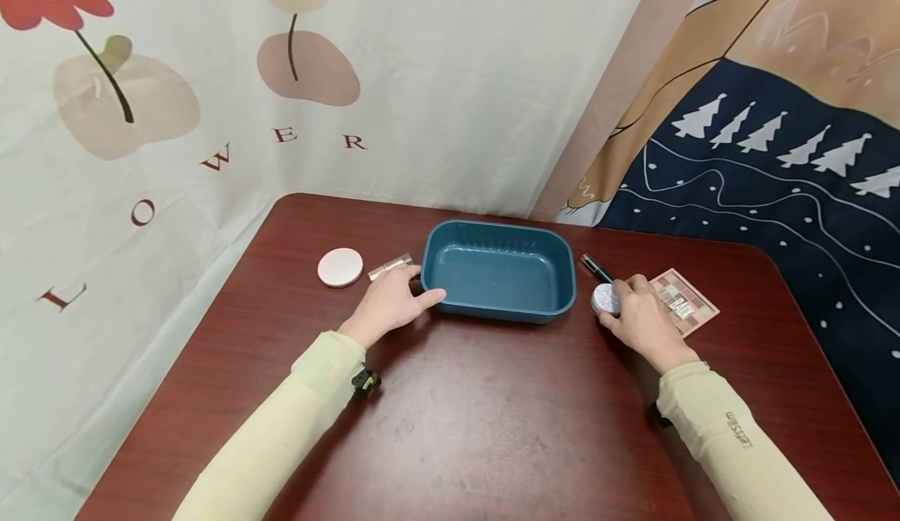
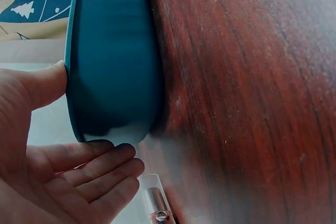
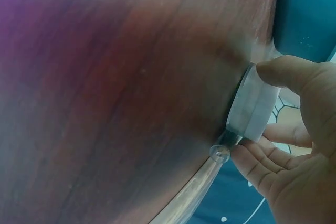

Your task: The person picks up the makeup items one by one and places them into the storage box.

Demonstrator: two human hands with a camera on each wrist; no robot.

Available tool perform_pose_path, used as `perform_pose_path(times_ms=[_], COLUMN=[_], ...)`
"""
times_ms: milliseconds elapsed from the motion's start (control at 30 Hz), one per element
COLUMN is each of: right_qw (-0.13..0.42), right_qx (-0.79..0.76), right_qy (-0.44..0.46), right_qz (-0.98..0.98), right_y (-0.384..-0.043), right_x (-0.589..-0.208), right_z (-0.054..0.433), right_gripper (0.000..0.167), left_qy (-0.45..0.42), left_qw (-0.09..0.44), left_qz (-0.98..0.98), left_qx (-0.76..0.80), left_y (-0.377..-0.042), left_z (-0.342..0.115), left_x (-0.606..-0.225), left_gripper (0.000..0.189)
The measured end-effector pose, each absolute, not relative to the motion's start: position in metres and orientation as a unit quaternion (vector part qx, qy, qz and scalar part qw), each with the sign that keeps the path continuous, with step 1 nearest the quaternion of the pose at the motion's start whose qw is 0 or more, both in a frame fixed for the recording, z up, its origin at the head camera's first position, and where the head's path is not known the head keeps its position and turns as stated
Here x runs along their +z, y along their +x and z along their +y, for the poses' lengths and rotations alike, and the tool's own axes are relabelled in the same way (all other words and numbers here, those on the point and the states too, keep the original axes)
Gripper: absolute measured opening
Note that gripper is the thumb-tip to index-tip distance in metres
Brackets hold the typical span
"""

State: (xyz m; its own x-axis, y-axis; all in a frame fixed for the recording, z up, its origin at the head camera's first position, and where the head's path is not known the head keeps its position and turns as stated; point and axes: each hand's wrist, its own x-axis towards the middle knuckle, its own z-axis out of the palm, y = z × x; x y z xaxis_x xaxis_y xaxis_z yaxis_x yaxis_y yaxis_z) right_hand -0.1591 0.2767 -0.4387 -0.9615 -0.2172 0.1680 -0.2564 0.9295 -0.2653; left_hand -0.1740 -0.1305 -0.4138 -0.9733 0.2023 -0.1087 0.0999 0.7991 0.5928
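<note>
A dark blue-green rectangular plastic basin [image 1: 501, 308] stands on the table. At its left end my left hand [image 1: 391, 302] holds the near corner, the thumb [image 2: 48, 85] on the rim and the fingers along the outer wall. To the right of the basin my right hand [image 1: 643, 319] grips a small round jar [image 1: 605, 299] with a pale marbled lid, its thumb and fingers on opposite sides [image 3: 254, 103]. Just behind that hand lie a dark slim tube [image 1: 596, 268] and an eyeshadow palette [image 1: 685, 302], partly covered by the hand.
A round pale pink compact [image 1: 341, 267] lies left of the basin, with a small clear-packaged item [image 1: 390, 265] beside my left fingers. The dark red wooden table [image 1: 492, 427] ends at a printed curtain [image 1: 450, 115] behind and a navy patterned cloth [image 1: 759, 177] on the right.
</note>
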Motion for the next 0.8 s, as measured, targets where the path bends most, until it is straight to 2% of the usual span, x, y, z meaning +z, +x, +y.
perform_pose_path(times_ms=[567, 800], right_qw=[0.08, 0.106], right_qx=[0.175, 0.19], right_qy=[0.131, 0.149], right_qz=[-0.973, -0.965], right_y=[-0.154, -0.155], right_x=[-0.423, -0.413], right_z=[0.271, 0.265], right_gripper=[0.058, 0.061], left_qy=[0.068, 0.069], left_qw=[0.101, 0.102], left_qz=[0.943, 0.943], left_qx=[0.311, 0.309], left_y=[-0.174, -0.175], left_z=[-0.129, -0.129], left_x=[-0.413, -0.412], left_gripper=[0.074, 0.074])
